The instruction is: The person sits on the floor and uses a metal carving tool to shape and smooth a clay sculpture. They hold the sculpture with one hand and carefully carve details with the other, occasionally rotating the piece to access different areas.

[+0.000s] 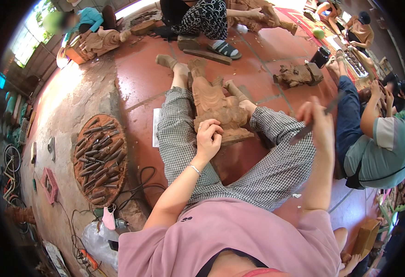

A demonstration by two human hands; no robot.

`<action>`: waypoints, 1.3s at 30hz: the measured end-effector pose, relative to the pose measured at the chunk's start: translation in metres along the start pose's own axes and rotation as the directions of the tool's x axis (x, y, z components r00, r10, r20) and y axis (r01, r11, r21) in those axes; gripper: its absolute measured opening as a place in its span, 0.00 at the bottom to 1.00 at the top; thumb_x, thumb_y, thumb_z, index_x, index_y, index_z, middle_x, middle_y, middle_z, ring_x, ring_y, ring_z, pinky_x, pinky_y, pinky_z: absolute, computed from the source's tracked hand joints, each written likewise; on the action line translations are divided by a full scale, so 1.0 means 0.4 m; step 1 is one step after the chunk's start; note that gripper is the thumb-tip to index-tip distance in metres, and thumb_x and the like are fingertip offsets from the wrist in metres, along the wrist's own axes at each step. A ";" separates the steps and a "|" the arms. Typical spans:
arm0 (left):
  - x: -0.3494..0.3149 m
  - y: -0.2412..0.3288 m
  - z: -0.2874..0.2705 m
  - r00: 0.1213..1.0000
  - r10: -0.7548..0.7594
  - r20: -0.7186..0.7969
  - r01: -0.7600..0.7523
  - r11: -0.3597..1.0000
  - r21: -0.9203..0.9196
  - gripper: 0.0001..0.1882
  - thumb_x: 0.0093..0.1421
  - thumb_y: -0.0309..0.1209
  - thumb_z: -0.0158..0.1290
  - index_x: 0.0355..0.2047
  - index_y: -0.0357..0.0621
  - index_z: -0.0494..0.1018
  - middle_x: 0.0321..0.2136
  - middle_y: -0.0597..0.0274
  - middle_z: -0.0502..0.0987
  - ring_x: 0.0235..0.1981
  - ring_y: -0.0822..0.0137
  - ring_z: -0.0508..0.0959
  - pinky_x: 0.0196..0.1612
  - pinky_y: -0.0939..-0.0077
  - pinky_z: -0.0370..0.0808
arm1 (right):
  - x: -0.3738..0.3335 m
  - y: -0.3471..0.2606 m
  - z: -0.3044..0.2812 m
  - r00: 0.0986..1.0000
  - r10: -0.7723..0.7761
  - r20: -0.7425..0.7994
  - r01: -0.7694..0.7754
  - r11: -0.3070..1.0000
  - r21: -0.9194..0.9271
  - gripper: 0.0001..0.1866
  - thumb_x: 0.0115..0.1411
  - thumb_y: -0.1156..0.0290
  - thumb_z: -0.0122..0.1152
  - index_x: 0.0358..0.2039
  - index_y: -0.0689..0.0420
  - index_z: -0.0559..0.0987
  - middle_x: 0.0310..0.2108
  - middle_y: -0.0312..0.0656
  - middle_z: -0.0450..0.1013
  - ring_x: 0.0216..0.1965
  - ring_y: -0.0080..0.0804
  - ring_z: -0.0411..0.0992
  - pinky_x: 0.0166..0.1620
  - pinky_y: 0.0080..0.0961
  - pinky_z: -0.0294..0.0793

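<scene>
A carved wooden statue [211, 99] lies between my outstretched legs, its broad base towards me and its narrow end pointing away. Over the base end, my left hand [209, 134] is closed with curled fingers; whatever they grip is hidden. My right hand [318, 121] is raised off to the right, above my right knee. It is wrapped round a dark, flat stick [302, 134], which slants from lower left to upper right and is smeared by motion.
A round tray [78, 157] full of wood-handled chisels [101, 157] stands at my left, with black cables nearby. A rough wood block [299, 75] lies at the far right. A person in a light green top [378, 152] sits close on my right; others work further off.
</scene>
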State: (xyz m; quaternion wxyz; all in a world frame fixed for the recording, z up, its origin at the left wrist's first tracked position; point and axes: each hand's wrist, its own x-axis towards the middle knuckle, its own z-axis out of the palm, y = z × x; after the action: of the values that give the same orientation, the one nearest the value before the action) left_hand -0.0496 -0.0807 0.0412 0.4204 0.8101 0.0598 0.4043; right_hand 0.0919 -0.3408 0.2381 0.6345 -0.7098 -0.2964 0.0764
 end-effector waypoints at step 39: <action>0.573 0.325 -0.343 0.495 -0.209 0.843 -0.410 0.799 0.440 0.18 0.59 0.36 0.54 0.45 0.37 0.76 0.38 0.45 0.80 0.39 0.50 0.81 0.43 0.59 0.77 | 0.028 0.329 0.434 0.975 -0.220 -0.028 0.171 0.826 -0.537 0.12 0.61 0.65 0.60 0.43 0.55 0.80 0.42 0.42 0.68 0.30 0.45 0.77 0.31 0.42 0.76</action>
State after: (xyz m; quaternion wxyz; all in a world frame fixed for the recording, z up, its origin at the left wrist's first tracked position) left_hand -0.0254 0.0231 0.3187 0.0919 0.9896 -0.0860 -0.0699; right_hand 0.0594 -0.1892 0.0848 0.4304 -0.8260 -0.3485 -0.1053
